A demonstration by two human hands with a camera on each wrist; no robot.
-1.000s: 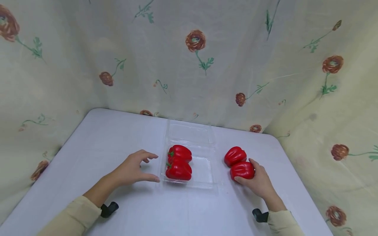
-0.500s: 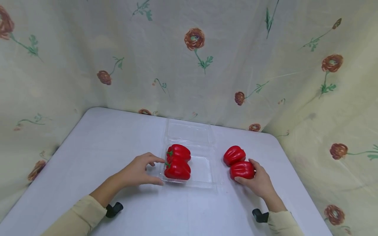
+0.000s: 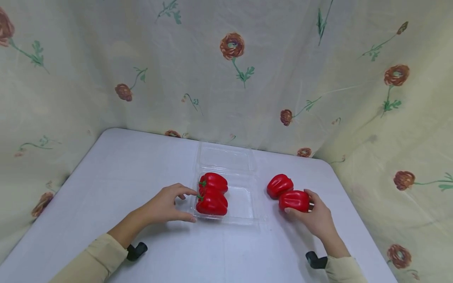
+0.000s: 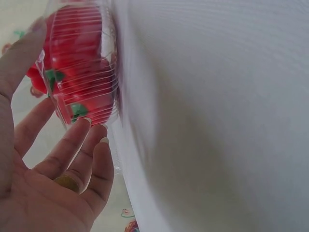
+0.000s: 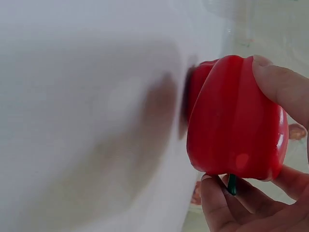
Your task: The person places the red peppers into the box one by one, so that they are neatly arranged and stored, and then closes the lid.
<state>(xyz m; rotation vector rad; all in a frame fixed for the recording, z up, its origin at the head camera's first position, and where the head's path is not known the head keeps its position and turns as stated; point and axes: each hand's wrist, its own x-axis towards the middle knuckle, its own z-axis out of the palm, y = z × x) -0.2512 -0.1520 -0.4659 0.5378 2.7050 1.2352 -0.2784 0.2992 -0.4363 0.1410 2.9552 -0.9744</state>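
My right hand [image 3: 320, 221] grips a red bell pepper [image 3: 293, 200], thumb at one end and fingertips at the other, by the green stem [image 5: 232, 184]. In the right wrist view its shadow falls on the table, apart from the pepper. Just behind it a second red bell pepper [image 3: 278, 186] lies on the table. Two more peppers [image 3: 212, 203] sit in the left half of a clear plastic clamshell box [image 3: 244, 202]. My left hand [image 3: 163, 205] is at the box's left side, thumb and fingers spread, fingertips right at the ribbed wall [image 4: 104, 77].
The box's clear lid [image 3: 224, 158] lies folded back toward the far edge of the white table [image 3: 141, 165]. A flowered curtain [image 3: 191, 59] hangs behind and along the sides. Black wrist mounts [image 3: 137, 251] stick out below both hands.
My left hand has moved right, up to the box's side. My right hand has raised its pepper and shifted it slightly right, away from the pepper lying behind it.
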